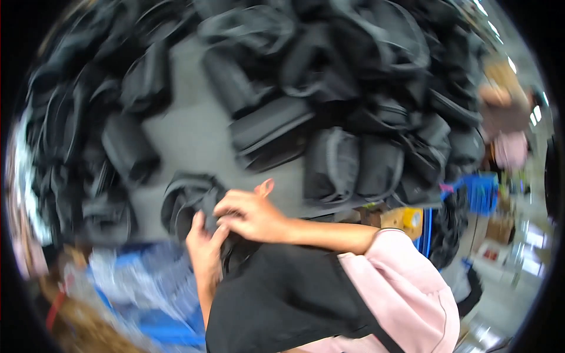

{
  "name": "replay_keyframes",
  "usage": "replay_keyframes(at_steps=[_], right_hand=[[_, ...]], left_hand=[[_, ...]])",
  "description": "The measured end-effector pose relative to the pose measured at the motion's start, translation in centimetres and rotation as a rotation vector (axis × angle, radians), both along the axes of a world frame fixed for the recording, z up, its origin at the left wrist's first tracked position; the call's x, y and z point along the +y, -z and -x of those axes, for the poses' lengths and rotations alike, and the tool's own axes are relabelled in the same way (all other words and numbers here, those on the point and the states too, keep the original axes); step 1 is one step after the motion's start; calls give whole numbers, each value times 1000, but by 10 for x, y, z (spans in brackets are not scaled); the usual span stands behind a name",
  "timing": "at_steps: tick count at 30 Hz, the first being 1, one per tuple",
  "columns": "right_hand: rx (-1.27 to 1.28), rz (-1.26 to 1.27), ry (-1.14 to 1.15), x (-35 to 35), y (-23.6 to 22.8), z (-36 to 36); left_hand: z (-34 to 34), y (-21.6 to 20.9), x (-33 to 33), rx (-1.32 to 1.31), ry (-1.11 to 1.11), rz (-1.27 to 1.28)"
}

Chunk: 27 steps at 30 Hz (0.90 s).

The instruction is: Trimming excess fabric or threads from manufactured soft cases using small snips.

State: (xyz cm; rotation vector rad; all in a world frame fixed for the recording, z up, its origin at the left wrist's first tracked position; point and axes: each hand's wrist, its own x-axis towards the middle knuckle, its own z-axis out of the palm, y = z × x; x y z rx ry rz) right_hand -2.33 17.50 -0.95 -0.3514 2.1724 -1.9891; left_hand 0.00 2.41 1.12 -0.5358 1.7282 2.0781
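Observation:
At the table's near edge, a small black fabric bag (pixel 191 194) lies under my hands, blurred by motion. My left hand (pixel 206 247) is at its near side, with thumb and fingertips pinched on the black fabric. From the right, my right hand (pixel 250 217) meets it, fingers curled close to the left fingertips. A small orange loop (pixel 265 187) sticks up from the right hand, like the handle of a small tool; the rest is hidden in the fist. Part of the bag is covered by my fingers.
Many black bags, such as one long zipped bag (pixel 273 132), crowd the grey table (pixel 188 126). Clear plastic wrapping (pixel 141 282) lies over something blue at lower left. A blue crate (pixel 482 194) and another person (pixel 506 117) are at the right.

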Motion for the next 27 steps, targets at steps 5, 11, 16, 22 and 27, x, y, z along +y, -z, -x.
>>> replay_keyframes(at_steps=[5, 11, 16, 22, 27], right_hand=[[1, -95, 59, -1, 0, 1], [124, -175, -134, -8, 0, -3], [-550, 356, -192, 15, -22, -1], [-233, -5, -6, 26, -1, -11], [-10, -88, -157, 13, 10, 5]], left_hand=[[5, 10, 2, 94, 51, 11], [-9, 7, -1, 86, -2, 141], [1, 6, -15, 19, 204, 179], [-13, 3, 0, 174, 229, 387], [-24, -6, 7, 332, 183, 725]])
